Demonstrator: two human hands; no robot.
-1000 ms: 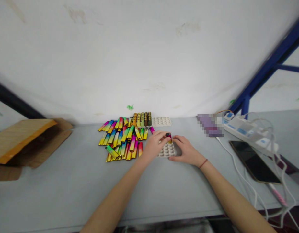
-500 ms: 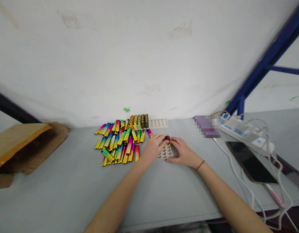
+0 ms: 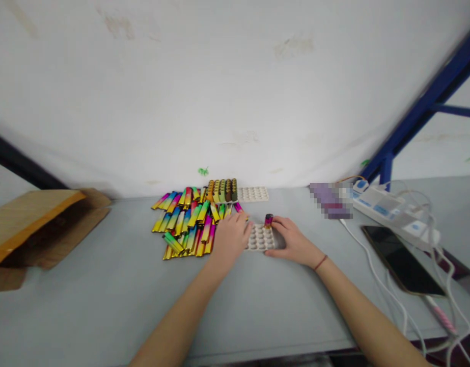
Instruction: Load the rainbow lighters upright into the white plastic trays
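A small shiny tube (image 3: 269, 220), dark at the top and purple to gold below, stands upright at the far right corner of a white tray with rows of round hollows (image 3: 260, 238). My right hand (image 3: 294, 242) curves round the tray's right side, thumb at the near corner and fingertips beside the tube. My left hand (image 3: 230, 234) is over the tray's left edge and the right side of a pile of flat, shiny wrappers (image 3: 187, 221) in rainbow and gold colours. Its fingers are stretched out, with nothing visible in them; it hides part of the tray and pile.
Behind the pile, upright tubes (image 3: 222, 190) stand in rows beside a second white tray (image 3: 253, 193). An open cardboard box (image 3: 47, 224) lies at left. On the right are a phone (image 3: 401, 260), a power strip (image 3: 391, 209) and loose white cables (image 3: 366, 255).
My left hand has let go of the tube and moved left toward the pile, leaving the tube upright in the tray. The right hand stays by the tray; the view has shifted slightly.
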